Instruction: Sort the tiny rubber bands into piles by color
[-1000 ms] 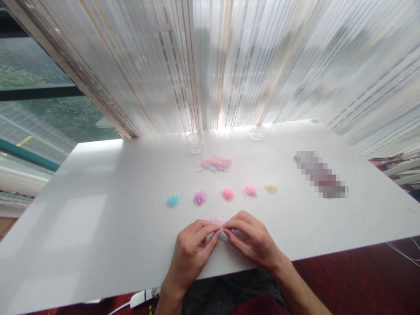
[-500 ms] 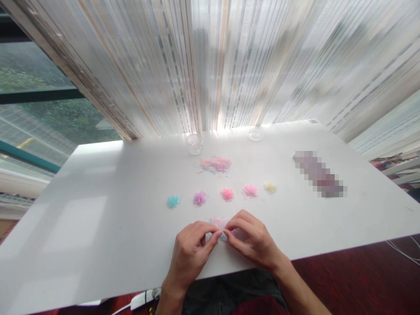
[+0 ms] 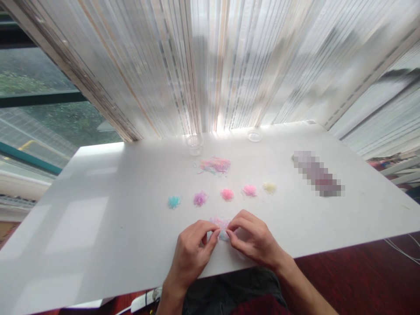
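Both hands are over a mixed pastel pile of small bands (image 3: 220, 222) near the table's front edge. My left hand (image 3: 198, 243) pinches thumb and forefinger together at the pile's left side. From the right, my right hand (image 3: 247, 234) pinches in the same way, a small gap from the left fingertips. Whatever is between the fingertips is too small to make out. Beyond the hands lies a row of sorted heaps: blue (image 3: 174, 201), purple (image 3: 200, 198), coral pink (image 3: 227, 194), light pink (image 3: 250, 190) and pale yellow (image 3: 269, 187).
Behind the row lies a larger mixed pile (image 3: 215, 165). A clear cup (image 3: 195, 145) and a clear lid (image 3: 254, 136) stand near the white table's (image 3: 138, 175) back edge, by the curtain. A blurred-out object (image 3: 318, 173) lies at the right.
My fingertips have moved slightly apart, opening a small gap between the two hands. The heaps on the table look the same.
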Tool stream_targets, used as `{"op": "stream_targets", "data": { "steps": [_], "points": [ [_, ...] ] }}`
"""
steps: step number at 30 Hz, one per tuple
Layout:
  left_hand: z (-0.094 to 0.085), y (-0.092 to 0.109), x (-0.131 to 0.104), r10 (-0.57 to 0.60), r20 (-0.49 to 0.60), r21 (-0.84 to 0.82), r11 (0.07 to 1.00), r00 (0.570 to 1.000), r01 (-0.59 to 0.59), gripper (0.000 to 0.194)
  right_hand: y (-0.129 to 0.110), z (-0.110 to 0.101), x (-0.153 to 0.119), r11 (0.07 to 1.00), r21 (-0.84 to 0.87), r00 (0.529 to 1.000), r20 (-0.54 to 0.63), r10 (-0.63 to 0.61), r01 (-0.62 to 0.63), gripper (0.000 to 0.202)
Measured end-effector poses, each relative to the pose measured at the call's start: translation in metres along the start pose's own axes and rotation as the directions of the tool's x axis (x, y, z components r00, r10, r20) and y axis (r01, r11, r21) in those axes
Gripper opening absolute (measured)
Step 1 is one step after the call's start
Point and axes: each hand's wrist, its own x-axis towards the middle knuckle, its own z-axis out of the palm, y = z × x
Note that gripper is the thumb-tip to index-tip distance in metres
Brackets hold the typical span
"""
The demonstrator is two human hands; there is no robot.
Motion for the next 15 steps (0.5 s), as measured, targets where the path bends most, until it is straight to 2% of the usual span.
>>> {"op": "stream_targets", "data": {
  "steps": [10,12,15],
  "points": [
    [0.000,0.000,0.000,-0.008,-0.023,0.014,1.000,1.000,0.008,0.007,-0.001,-0.018,0.005,0.997,-0.068,0.999,-0.019,-0.032,0.031,0.010],
    [0.000,0.000,-0.001,-0.010,-0.046,0.018,1.000,0.999,0.010,0.007,0.004,-0.029,0.006,0.993,-0.120,0.998,-0.055,-0.023,0.016,0.010],
    [0.000,0.000,-0.001,-0.008,-0.049,0.022,1.000,0.999,0.009,0.008,0.021,-0.054,0.008,0.969,-0.235,0.979,-0.201,0.032,-0.080,0.009]
  ]
}}
